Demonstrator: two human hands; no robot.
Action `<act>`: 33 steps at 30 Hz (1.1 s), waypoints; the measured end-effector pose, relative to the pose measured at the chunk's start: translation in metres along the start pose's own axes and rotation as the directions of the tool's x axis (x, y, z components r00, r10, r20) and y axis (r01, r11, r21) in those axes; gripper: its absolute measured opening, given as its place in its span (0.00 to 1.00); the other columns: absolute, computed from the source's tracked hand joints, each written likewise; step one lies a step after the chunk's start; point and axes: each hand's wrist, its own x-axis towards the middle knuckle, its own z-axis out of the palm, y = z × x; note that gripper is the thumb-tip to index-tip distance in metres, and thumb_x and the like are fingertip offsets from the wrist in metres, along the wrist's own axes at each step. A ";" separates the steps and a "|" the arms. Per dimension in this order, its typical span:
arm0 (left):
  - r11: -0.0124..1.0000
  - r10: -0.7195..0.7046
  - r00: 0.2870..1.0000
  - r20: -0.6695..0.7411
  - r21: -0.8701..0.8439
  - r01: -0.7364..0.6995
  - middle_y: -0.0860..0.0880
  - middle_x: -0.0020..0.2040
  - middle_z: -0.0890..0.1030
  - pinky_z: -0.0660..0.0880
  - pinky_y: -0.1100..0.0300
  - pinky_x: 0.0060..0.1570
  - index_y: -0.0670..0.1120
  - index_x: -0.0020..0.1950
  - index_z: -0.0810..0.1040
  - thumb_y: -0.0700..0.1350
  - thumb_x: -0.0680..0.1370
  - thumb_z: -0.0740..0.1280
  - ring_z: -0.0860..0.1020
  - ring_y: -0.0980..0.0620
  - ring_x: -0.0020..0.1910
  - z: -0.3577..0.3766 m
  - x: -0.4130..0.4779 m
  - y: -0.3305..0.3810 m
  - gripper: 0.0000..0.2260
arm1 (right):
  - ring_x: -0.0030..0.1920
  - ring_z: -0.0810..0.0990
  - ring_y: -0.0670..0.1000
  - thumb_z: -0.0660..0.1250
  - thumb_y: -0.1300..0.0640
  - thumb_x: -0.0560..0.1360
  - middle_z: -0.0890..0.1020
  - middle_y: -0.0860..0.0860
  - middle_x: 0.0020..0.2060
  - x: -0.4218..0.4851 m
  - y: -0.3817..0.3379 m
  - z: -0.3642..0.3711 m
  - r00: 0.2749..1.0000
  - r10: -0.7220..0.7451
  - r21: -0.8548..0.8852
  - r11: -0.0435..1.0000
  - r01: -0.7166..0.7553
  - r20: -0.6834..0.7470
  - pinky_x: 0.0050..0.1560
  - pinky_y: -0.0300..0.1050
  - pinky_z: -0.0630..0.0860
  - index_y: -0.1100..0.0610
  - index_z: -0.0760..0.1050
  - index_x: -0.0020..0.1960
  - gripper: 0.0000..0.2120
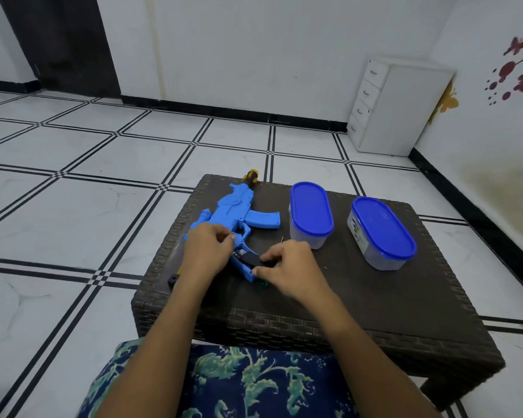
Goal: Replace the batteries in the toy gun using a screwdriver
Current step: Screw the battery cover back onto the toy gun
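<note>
A blue toy gun (234, 206) lies on a dark woven table (360, 297), its yellow-and-black muzzle pointing away from me. The grip's battery compartment (242, 255) is open and batteries show inside it. My left hand (207, 247) holds the gun's body just above the grip, fingers curled. My right hand (290, 265) pinches a black piece, seemingly the battery cover (252, 258), at the lower end of the grip. A small green-and-black object (261, 284) lies under my right hand; I cannot tell what it is. No screwdriver is clearly visible.
Two clear containers with blue lids (311, 214) (382, 232) stand on the table to the right of the gun. A small black piece (173, 279) sits at the table's left edge. A white drawer unit (396, 107) stands in the far corner. The floor is white tile.
</note>
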 end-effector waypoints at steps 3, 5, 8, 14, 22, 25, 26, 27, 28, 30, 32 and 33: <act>1.000 -0.001 0.995 0.102 0.029 -0.002 0.53 0.35 0.80 0.65 0.68 0.34 0.47 0.48 0.85 0.45 0.75 0.71 0.74 0.59 0.36 0.001 0.002 -0.001 0.05 | 0.45 0.81 0.49 0.77 0.52 0.69 0.85 0.53 0.46 0.002 0.000 -0.001 0.999 0.035 -0.051 0.998 -0.033 0.034 0.47 0.44 0.79 0.58 0.84 0.53 0.15; 1.000 -0.016 0.983 0.183 -0.012 0.018 0.53 0.33 0.77 0.64 0.68 0.32 0.48 0.51 0.84 0.47 0.74 0.72 0.73 0.59 0.34 0.002 0.002 -0.003 0.07 | 0.47 0.81 0.50 0.77 0.51 0.70 0.84 0.54 0.47 0.004 -0.001 0.001 0.995 0.060 -0.070 0.996 -0.055 0.077 0.50 0.48 0.80 0.57 0.83 0.54 0.15; 1.000 -0.003 0.974 0.225 -0.022 0.008 0.49 0.35 0.76 0.65 0.67 0.31 0.49 0.52 0.82 0.48 0.71 0.75 0.73 0.56 0.33 0.003 0.003 -0.005 0.11 | 0.48 0.81 0.53 0.73 0.52 0.73 0.83 0.55 0.47 0.005 -0.007 0.007 0.990 0.070 -0.133 0.990 -0.053 0.125 0.51 0.52 0.80 0.57 0.83 0.52 0.11; 0.999 -0.009 0.978 0.208 -0.031 0.016 0.48 0.36 0.76 0.66 0.66 0.33 0.48 0.54 0.82 0.44 0.70 0.77 0.73 0.54 0.34 0.006 0.000 -0.004 0.14 | 0.58 0.73 0.55 0.69 0.51 0.77 0.73 0.55 0.56 0.006 -0.014 0.009 0.982 0.041 -0.329 0.944 0.023 0.186 0.49 0.49 0.73 0.55 0.80 0.56 0.12; 0.999 -0.042 0.975 0.220 -0.022 0.048 0.51 0.33 0.77 0.65 0.69 0.32 0.48 0.54 0.83 0.42 0.72 0.74 0.74 0.58 0.32 0.005 0.005 -0.004 0.11 | 0.58 0.77 0.58 0.64 0.63 0.79 0.78 0.58 0.59 0.019 0.008 -0.002 0.927 -0.085 -0.218 0.960 0.175 0.365 0.61 0.56 0.74 0.55 0.77 0.65 0.16; 0.998 -0.044 0.971 0.237 -0.040 0.055 0.51 0.32 0.76 0.65 0.70 0.30 0.49 0.54 0.82 0.42 0.73 0.73 0.73 0.58 0.31 0.004 0.007 -0.005 0.10 | 0.55 0.78 0.56 0.63 0.63 0.80 0.81 0.55 0.56 0.028 0.008 0.001 0.938 -0.096 -0.213 0.961 0.175 0.334 0.60 0.51 0.75 0.53 0.78 0.66 0.17; 0.998 -0.043 0.970 0.238 -0.039 0.054 0.51 0.32 0.76 0.65 0.70 0.30 0.49 0.54 0.83 0.42 0.74 0.73 0.73 0.58 0.31 0.004 0.006 -0.005 0.10 | 0.56 0.77 0.56 0.64 0.62 0.80 0.81 0.55 0.57 0.030 0.008 0.002 0.937 -0.102 -0.207 0.962 0.178 0.335 0.59 0.49 0.74 0.53 0.77 0.67 0.17; 0.998 -0.043 0.971 0.236 -0.040 0.054 0.51 0.32 0.76 0.65 0.70 0.29 0.49 0.54 0.83 0.42 0.74 0.73 0.73 0.58 0.31 0.004 0.006 -0.006 0.10 | 0.57 0.77 0.56 0.65 0.61 0.80 0.80 0.55 0.59 0.032 0.009 0.001 0.931 -0.104 -0.193 0.965 0.180 0.349 0.57 0.48 0.73 0.53 0.77 0.68 0.17; 0.997 -0.044 0.971 0.233 -0.048 0.057 0.51 0.31 0.75 0.65 0.71 0.28 0.48 0.53 0.83 0.42 0.74 0.73 0.72 0.58 0.30 0.004 0.006 -0.005 0.09 | 0.59 0.76 0.54 0.66 0.61 0.79 0.79 0.54 0.62 0.033 0.010 -0.002 0.921 -0.103 -0.171 0.969 0.178 0.375 0.57 0.45 0.71 0.53 0.76 0.69 0.18; 0.996 -0.053 0.970 0.236 -0.060 0.069 0.51 0.31 0.74 0.66 0.71 0.27 0.47 0.53 0.83 0.41 0.73 0.73 0.71 0.57 0.29 0.004 0.007 -0.006 0.09 | 0.62 0.74 0.51 0.68 0.61 0.78 0.77 0.51 0.66 0.032 0.014 -0.008 0.895 -0.111 -0.120 0.976 0.179 0.433 0.58 0.39 0.66 0.53 0.73 0.71 0.22; 0.995 -0.058 0.968 0.244 -0.066 0.076 0.50 0.31 0.74 0.66 0.71 0.27 0.47 0.53 0.83 0.41 0.73 0.73 0.71 0.57 0.29 0.004 0.008 -0.005 0.09 | 0.59 0.74 0.48 0.70 0.63 0.77 0.76 0.50 0.66 0.031 0.017 -0.012 0.885 -0.130 -0.111 0.974 0.199 0.447 0.57 0.36 0.64 0.52 0.72 0.72 0.25; 0.995 -0.057 0.967 0.249 -0.067 0.076 0.51 0.31 0.74 0.65 0.71 0.27 0.48 0.53 0.83 0.41 0.73 0.73 0.71 0.57 0.29 0.004 0.009 -0.006 0.09 | 0.55 0.74 0.45 0.70 0.64 0.76 0.77 0.50 0.65 0.032 0.018 -0.011 0.889 -0.142 -0.111 0.971 0.210 0.436 0.55 0.33 0.65 0.53 0.72 0.72 0.25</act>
